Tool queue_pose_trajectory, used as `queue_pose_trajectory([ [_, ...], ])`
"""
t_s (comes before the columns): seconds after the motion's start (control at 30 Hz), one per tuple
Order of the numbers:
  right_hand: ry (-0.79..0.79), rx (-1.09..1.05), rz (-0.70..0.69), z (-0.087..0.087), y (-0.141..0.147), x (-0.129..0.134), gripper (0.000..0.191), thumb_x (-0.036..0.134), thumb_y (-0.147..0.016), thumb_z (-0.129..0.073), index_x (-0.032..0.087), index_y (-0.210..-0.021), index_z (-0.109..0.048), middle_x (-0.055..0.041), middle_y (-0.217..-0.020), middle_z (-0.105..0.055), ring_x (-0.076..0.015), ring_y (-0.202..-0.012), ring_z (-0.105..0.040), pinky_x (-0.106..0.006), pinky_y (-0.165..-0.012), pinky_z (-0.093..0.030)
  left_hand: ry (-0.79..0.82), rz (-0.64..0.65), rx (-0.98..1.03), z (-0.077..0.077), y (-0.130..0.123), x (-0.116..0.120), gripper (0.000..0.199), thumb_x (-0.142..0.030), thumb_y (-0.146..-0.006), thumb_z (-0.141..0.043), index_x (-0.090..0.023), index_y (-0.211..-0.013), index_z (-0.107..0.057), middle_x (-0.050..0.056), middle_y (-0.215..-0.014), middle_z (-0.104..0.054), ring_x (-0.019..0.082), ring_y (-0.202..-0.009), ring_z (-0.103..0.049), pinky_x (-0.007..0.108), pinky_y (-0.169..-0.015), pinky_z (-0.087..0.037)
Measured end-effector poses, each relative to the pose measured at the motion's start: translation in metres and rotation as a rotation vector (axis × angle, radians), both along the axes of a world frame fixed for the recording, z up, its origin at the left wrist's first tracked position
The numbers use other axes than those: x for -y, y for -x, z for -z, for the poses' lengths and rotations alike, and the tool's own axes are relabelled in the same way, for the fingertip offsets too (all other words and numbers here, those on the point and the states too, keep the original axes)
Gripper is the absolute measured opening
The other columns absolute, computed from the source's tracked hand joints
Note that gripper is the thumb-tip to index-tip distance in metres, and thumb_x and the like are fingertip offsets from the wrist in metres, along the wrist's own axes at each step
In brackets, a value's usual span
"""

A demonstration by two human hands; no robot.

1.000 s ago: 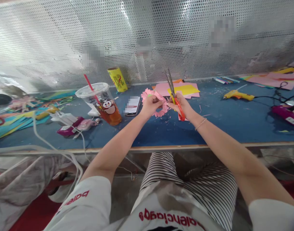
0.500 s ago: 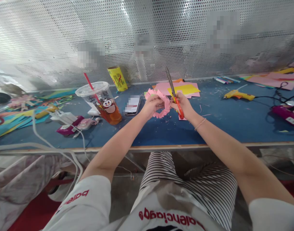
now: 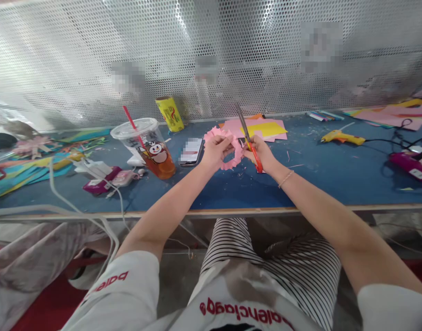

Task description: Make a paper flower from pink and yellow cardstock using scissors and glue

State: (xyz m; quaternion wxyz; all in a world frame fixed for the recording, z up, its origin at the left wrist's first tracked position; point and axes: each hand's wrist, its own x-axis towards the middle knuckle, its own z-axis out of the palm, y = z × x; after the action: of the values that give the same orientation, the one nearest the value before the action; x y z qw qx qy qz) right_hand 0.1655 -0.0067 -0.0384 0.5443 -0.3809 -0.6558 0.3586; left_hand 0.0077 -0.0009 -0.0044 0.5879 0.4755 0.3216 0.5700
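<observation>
A pink paper ring [image 3: 235, 158] with a jagged, fringed edge hangs above the blue table. My left hand [image 3: 216, 151] grips its left side, fingers closed on the paper. At the ring's right edge is my right hand [image 3: 261, 154], wrapped round scissors [image 3: 252, 149] with red-orange handles, the blades pointing up and away. The right fingertips touch or nearly touch the ring. Behind the hands lie pink sheets [image 3: 236, 125] and a yellow sheet [image 3: 268, 129].
A drink cup [image 3: 158, 154], a phone [image 3: 190, 151] and a yellow can [image 3: 170, 115] stand or lie to the left. Cables, a charger [image 3: 93, 169] and paper strips [image 3: 27, 177] are farther left. A yellow glue gun [image 3: 343, 137] lies right.
The paper ring has turned a little and shifted slightly left with my left hand. The scissors have tilted slightly, and their blades sit a little lower.
</observation>
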Motion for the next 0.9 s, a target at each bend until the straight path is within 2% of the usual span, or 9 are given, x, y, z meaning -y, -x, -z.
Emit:
queue_pose_trajectory([
  [0.2,-0.038,0.085,0.069,0.0,-0.006,-0.002,0.04,0.042,-0.064,-0.069,0.023,-0.08,-0.038,0.0052,-0.066,-0.045,-0.0108,-0.06,-0.043,-0.028,-0.059,-0.036,-0.093,0.011,-0.099,-0.001,0.003,-0.001,0.018,-0.026,-0.074,-0.072,-0.013,-0.069,-0.059,-0.001,-0.064,-0.063,0.006,-0.061,-0.061,0.022,-0.067,-0.054],
  [0.3,-0.087,0.161,0.126,-0.002,-0.01,-0.001,0.042,0.049,-0.066,-0.066,0.023,-0.08,-0.037,0.0051,-0.067,-0.043,-0.011,-0.06,-0.041,-0.029,-0.059,-0.034,-0.121,0.029,-0.11,-0.002,0.004,-0.002,0.018,-0.026,-0.074,-0.071,-0.013,-0.07,-0.06,0.0,-0.067,-0.065,0.007,-0.061,-0.062,0.023,-0.068,-0.055],
  [0.4,-0.057,0.235,0.148,-0.003,-0.014,-0.002,0.043,0.056,-0.069,-0.061,0.023,-0.079,-0.035,0.0051,-0.066,-0.041,-0.0111,-0.059,-0.039,-0.029,-0.058,-0.033,-0.126,0.008,-0.102,-0.004,0.006,-0.002,0.02,-0.026,-0.072,-0.073,-0.014,-0.07,-0.057,0.0,-0.067,-0.065,0.008,-0.062,-0.062,0.024,-0.066,-0.055],
  [0.67,-0.042,0.395,0.084,0.004,-0.02,-0.007,0.04,0.055,-0.071,-0.062,0.023,-0.078,-0.038,0.0049,-0.062,-0.04,-0.0117,-0.057,-0.037,-0.029,-0.055,-0.03,-0.081,-0.021,-0.113,-0.004,0.008,-0.003,0.027,-0.029,-0.072,-0.072,-0.017,-0.062,-0.05,-0.005,-0.052,-0.057,0.007,-0.046,-0.056,0.02,-0.051,-0.049],
  [0.77,-0.029,0.393,0.03,0.004,-0.018,-0.006,0.04,0.055,-0.071,-0.061,0.023,-0.078,-0.038,0.0045,-0.063,-0.042,-0.0119,-0.057,-0.038,-0.029,-0.055,-0.032,-0.098,-0.056,-0.133,-0.004,0.007,-0.004,0.027,-0.029,-0.072,-0.072,-0.017,-0.062,-0.051,-0.004,-0.053,-0.057,0.007,-0.044,-0.055,0.02,-0.05,-0.047],
  [0.9,0.005,0.404,0.033,0.0,-0.015,-0.001,0.042,0.056,-0.069,-0.063,0.023,-0.075,-0.038,0.0051,-0.061,-0.039,-0.0116,-0.056,-0.037,-0.028,-0.054,-0.03,-0.129,-0.076,-0.173,-0.005,0.007,-0.003,0.026,-0.032,-0.073,-0.071,-0.017,-0.063,-0.052,-0.003,-0.053,-0.059,0.007,-0.046,-0.056,0.021,-0.052,-0.048],
])
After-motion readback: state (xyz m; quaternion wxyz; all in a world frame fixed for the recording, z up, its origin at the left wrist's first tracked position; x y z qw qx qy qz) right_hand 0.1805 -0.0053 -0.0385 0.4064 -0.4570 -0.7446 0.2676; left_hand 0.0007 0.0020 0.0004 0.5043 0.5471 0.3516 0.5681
